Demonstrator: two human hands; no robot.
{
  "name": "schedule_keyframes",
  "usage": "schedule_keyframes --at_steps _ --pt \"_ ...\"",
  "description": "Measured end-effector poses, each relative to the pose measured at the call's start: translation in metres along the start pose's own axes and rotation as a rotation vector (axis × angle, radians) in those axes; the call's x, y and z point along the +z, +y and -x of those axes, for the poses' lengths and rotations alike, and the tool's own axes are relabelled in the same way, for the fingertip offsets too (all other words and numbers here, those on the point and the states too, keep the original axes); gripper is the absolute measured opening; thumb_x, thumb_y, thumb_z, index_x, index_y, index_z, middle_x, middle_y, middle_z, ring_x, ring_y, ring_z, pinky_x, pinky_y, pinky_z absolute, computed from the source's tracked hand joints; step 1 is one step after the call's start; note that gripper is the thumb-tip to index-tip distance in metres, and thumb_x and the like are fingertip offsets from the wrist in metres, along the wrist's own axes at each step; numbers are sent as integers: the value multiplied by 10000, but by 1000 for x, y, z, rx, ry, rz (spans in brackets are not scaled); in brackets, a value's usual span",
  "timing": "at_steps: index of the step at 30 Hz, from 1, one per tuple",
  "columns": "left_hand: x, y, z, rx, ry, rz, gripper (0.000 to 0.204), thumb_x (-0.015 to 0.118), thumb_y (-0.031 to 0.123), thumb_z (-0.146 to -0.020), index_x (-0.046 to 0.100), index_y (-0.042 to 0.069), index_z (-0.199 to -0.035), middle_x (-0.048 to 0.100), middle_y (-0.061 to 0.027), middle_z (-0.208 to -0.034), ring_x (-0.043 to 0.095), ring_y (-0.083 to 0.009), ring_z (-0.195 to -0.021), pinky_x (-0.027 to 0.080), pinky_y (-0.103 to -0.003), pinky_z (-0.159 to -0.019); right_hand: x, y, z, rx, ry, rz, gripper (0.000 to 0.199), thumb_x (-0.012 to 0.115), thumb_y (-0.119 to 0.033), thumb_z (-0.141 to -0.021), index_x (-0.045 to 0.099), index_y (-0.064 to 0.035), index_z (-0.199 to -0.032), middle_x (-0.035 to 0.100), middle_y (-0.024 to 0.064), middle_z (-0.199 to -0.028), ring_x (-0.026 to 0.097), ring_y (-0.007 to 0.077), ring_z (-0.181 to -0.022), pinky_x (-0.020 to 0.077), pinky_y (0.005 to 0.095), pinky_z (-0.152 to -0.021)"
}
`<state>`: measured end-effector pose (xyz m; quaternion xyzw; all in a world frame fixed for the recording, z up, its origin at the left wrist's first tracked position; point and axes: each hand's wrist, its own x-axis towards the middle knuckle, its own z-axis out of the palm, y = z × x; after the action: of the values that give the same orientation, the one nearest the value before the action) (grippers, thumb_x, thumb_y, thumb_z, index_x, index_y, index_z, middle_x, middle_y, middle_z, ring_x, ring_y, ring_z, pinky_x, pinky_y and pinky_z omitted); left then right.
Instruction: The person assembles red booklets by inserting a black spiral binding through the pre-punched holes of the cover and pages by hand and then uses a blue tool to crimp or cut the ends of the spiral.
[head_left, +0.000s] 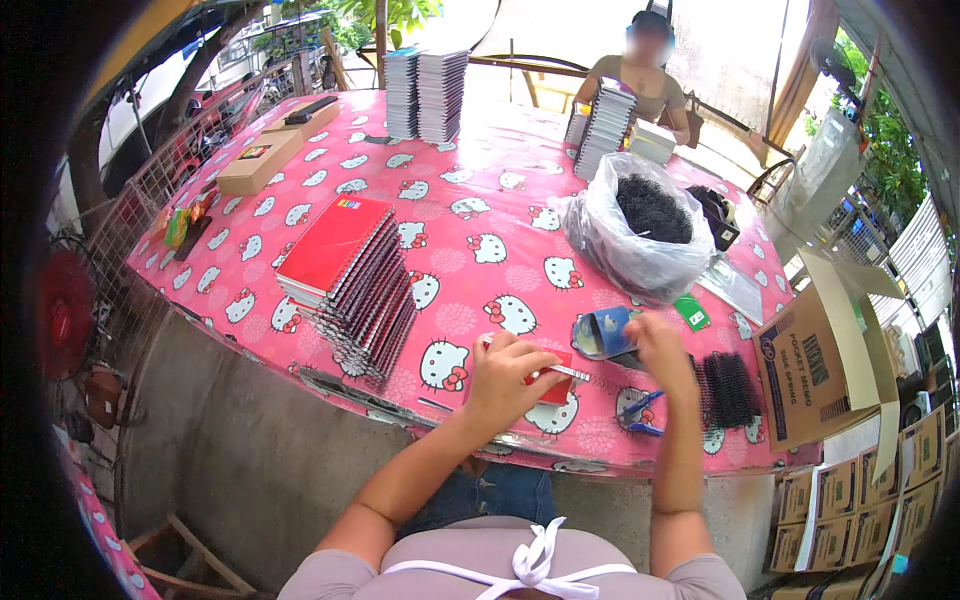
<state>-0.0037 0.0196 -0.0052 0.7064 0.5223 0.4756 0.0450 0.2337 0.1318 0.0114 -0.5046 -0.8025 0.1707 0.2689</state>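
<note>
At the table's near edge, my left hand (508, 382) is closed on a small red notebook (556, 388), pressing it to the table. A thin spiral coil (602, 382) sticks out of the notebook's edge toward the right. My right hand (662, 352) is raised just right of it, fingers curled; whatever they may hold is hidden. Below that hand lie blue-handled pliers (640, 412). A blue item with a dark opening (603, 332) rests beyond, beside my right fingers. A bundle of black spiral coils (728, 390) sits right of my right wrist.
Red spiral notebooks (345, 245) form a tall stack at left. A plastic bag of black coils (650, 225) stands beyond my right hand. An open cardboard box (815, 370) is at right. More notebook stacks (440, 95) stand at the back, where another person (640, 85) sits.
</note>
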Motion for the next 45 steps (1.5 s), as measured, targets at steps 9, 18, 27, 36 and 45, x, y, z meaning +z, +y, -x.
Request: schedule_keyframes --at_steps 9,18,27,36,45 --pt "10 -9 -4 2 -18 -5 303 760 337 -694 676 144 -912 649 13 -871 550 -200 -899 327 -433 -845 21 70 -11 143 13 -3 493 775 -186 -649 574 3 -1057 628 185 -988 630 304 -907 508 376 -776" --pt "6 -8 -13 -72 -111 24 358 796 319 -644 645 107 -891 628 -21 -862 562 -211 -920 349 -414 -871 2 15 2 14 -123 -328 343 757 -90 -674 590 -37 -969 637 125 -951 611 212 -872 522 361 -762" --pt "1 -23 -6 -43 91 143 374 827 156 -630 635 46 -932 596 -115 -1038 580 -278 -982 463 -386 -874 25 6 -3 -134 -96 -527 393 738 -24 -584 607 -44 -954 648 68 -848 598 175 -738 488 342 -650" --pt "1 -61 3 -524 76 1134 206 690 18 -813 656 0 -1016 646 -62 -972 597 -122 -912 488 -253 -782 26 -18 -26 -130 -169 -356 318 640 -7 -601 591 -35 -915 594 31 -775 556 117 -715 473 291 -646" --pt "2 -82 11 -652 39 1358 214 608 56 -896 643 -11 -1096 663 -98 -993 604 -133 -885 480 -261 -792 28 -53 -22 5 -215 -660 325 662 34 -602 584 -30 -912 589 36 -714 583 114 -685 475 297 -600"
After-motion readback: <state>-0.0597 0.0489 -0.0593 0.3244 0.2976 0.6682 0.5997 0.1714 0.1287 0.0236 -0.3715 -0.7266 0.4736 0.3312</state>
